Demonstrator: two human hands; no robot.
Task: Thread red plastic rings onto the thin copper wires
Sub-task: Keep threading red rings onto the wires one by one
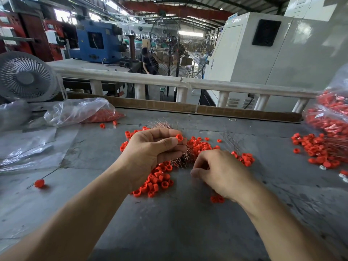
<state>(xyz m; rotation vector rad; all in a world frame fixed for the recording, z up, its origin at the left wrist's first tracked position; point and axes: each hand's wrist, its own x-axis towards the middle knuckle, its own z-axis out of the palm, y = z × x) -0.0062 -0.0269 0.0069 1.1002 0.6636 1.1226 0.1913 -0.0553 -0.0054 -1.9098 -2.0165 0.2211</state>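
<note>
A clear bag [84,112] at the table's far left holds red rings, as does a fuller bag [333,113] at far right. The left hand [150,153] pinches one red ring [179,137] at its fingertips, above the copper wire bundle [183,157]. The right hand [222,174], fingers curled, pinches at wire ends beside the loose ring pile [160,178]; what it grips cannot be told.

Two hands [150,153], two fans [26,78], three plastic bags [81,112], red rings [160,179] too many to count.

rings [160,180] red | wires [185,157] copper | table [178,223] grey | machine [96,42] blue | fan [26,78] white
</note>
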